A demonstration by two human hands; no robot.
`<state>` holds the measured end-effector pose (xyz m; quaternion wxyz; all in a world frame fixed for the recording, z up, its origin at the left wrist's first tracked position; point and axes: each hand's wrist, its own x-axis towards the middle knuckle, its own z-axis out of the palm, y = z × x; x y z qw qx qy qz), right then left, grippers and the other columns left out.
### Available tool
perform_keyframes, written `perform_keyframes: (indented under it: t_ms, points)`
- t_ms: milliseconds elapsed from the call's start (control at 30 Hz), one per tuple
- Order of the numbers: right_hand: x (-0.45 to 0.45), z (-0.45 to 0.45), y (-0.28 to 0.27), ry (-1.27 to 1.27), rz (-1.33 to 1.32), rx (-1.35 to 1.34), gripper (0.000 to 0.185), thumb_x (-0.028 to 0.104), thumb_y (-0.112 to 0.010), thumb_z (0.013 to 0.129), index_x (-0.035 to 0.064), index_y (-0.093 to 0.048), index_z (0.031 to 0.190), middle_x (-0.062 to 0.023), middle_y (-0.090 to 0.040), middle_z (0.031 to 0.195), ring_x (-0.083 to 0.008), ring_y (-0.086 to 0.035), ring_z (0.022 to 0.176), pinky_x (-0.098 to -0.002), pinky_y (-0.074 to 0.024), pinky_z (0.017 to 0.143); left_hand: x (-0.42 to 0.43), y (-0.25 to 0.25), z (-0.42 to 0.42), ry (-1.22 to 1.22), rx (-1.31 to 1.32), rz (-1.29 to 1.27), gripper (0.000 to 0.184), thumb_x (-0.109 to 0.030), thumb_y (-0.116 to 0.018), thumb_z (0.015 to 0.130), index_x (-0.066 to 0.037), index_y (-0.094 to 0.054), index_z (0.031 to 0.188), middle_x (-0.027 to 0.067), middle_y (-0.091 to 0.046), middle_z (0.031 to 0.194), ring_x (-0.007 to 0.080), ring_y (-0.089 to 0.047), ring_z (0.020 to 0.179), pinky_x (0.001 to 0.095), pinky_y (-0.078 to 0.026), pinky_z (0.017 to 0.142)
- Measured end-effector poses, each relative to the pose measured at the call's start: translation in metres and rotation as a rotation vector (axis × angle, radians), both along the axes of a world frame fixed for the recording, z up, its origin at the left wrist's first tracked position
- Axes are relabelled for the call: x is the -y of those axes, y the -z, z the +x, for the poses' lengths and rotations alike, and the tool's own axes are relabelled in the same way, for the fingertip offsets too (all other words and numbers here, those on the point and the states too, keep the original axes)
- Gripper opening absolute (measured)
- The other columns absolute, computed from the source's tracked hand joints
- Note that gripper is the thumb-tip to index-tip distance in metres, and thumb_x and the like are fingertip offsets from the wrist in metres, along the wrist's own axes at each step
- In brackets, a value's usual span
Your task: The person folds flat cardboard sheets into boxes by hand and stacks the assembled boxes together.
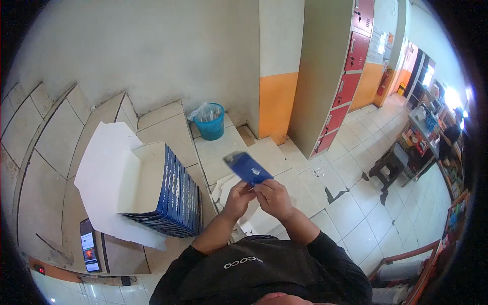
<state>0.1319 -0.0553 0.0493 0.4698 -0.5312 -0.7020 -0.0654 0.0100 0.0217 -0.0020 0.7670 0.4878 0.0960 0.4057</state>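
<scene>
Both of my hands are together in the middle, gripping the near end of a blue flat packet [250, 168] with a small white mark on it. The far end of the packet looks greyish and is slightly blurred. My left hand [238, 201] pinches its near left edge. My right hand [274, 197] pinches the near right corner, fingers touching the left ones. Under the hands lie white sheets or flat card pieces [259, 217], partly hidden by my arms. Left of my left arm stands a stack of nested blue-sided boxes [178, 195] with white lettering, the top one open with a pale inside.
A white flap [104, 168] spreads left from the boxes. A lit phone [89, 246] lies on the tiled ledge. Ahead stands a turquoise bucket [209, 127] with a plastic liner. Red-doored lockers [340, 91] rise at the right, and a dark stool [389, 165] stands farther off.
</scene>
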Motion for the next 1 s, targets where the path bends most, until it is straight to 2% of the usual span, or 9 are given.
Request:
perform_keyframes:
  t_ms: [367,467,533,567,667,767,867,900,1000]
  points:
    - [0.003,0.003,0.001,0.030,-0.020,-0.069,0.012,0.003,-0.061,0.072,0.0072,-0.063,0.083,-0.0091,-0.056,0.074,-0.0284,-0.058,0.069,-0.0388,-0.0483,0.061,0.026,-0.033,-0.003,-0.384,-0.337,0.324,0.014,0.004,-0.055,0.083,0.000,-0.062,0.095,0.0048,-0.065,0.086,0.0112,-0.059,0.081,0.0261,-0.048,0.076]
    - [0.002,-0.001,-0.007,-0.007,-0.057,-0.096,0.012,0.004,-0.062,0.072,0.0063,-0.063,0.084,-0.0096,-0.058,0.075,-0.0289,-0.058,0.069,-0.0384,-0.0488,0.062,0.021,-0.021,0.003,-0.211,-0.026,0.023,0.011,-0.004,-0.060,0.084,-0.002,-0.061,0.094,0.0050,-0.063,0.087,0.0133,-0.060,0.085,0.0268,-0.048,0.073]
    - [-0.001,0.010,-0.004,-0.136,-0.021,-0.074,0.014,0.006,-0.063,0.073,0.0059,-0.063,0.087,-0.0102,-0.060,0.080,-0.0270,-0.059,0.072,-0.0364,-0.0494,0.064,0.013,-0.017,-0.006,-0.147,-0.299,0.139,0.011,-0.004,-0.056,0.084,-0.003,-0.061,0.094,0.0059,-0.064,0.087,0.0170,-0.061,0.087,0.0308,-0.049,0.074]
    - [-0.001,0.019,-0.001,-0.200,-0.004,-0.064,0.015,0.007,-0.064,0.074,0.0057,-0.063,0.088,-0.0106,-0.061,0.083,-0.0260,-0.060,0.073,-0.0354,-0.0497,0.065,0.009,-0.014,-0.008,-0.146,-0.433,0.324,0.014,-0.003,-0.055,0.083,-0.003,-0.061,0.095,0.0068,-0.064,0.089,0.0193,-0.062,0.088,0.0324,-0.050,0.075]
    - [0.008,0.055,0.010,-0.112,-0.140,-0.990,0.033,0.011,-0.062,0.082,0.0013,-0.056,0.113,-0.0112,-0.060,0.105,-0.0202,-0.056,0.099,-0.0335,-0.0441,0.084,-0.006,0.001,-0.004,-0.243,-0.770,1.147,0.026,0.005,-0.051,0.076,-0.002,-0.062,0.098,0.0106,-0.066,0.096,0.0272,-0.062,0.089,0.0361,-0.049,0.081]
    - [0.004,0.065,-0.004,-0.085,-0.057,-1.080,0.059,0.010,-0.062,0.081,0.0042,-0.035,0.133,-0.0149,-0.058,0.107,-0.0229,-0.056,0.098,-0.0325,-0.0418,0.089,-0.005,0.013,0.003,-0.066,-1.170,1.493,0.029,-0.001,-0.048,0.078,-0.004,-0.063,0.103,0.0072,-0.060,0.113,0.0299,-0.052,0.108,0.0398,-0.039,0.095]
    - [0.010,0.067,-0.007,0.187,-0.204,-0.654,0.073,0.014,-0.063,0.081,0.0040,-0.021,0.139,-0.0176,-0.050,0.122,-0.0261,-0.047,0.116,-0.0351,-0.0361,0.098,-0.014,0.024,0.002,-0.136,-1.249,1.666,0.030,-0.008,-0.048,0.081,-0.006,-0.061,0.107,0.0079,-0.055,0.122,0.0294,-0.044,0.120,0.0415,-0.031,0.103]
    - [0.011,0.067,-0.004,0.288,-0.242,-0.541,0.061,0.006,-0.057,0.082,0.0083,-0.029,0.137,-0.0205,-0.053,0.118,-0.0323,-0.054,0.104,-0.0374,-0.0403,0.093,-0.017,0.030,0.002,-0.198,-1.223,1.689,0.030,-0.011,-0.049,0.082,-0.007,-0.060,0.109,0.0087,-0.053,0.124,0.0288,-0.041,0.122,0.0418,-0.029,0.104]
    - [0.017,0.053,-0.004,0.247,-0.457,-0.297,0.052,-0.002,-0.054,0.079,0.0083,-0.042,0.129,-0.0197,-0.053,0.119,-0.0342,-0.054,0.107,-0.0376,-0.0421,0.092,-0.039,0.064,0.014,-0.453,-0.791,1.190,0.032,-0.019,-0.054,0.084,-0.006,-0.056,0.113,0.0116,-0.054,0.121,0.0261,-0.046,0.119,0.0425,-0.035,0.099]
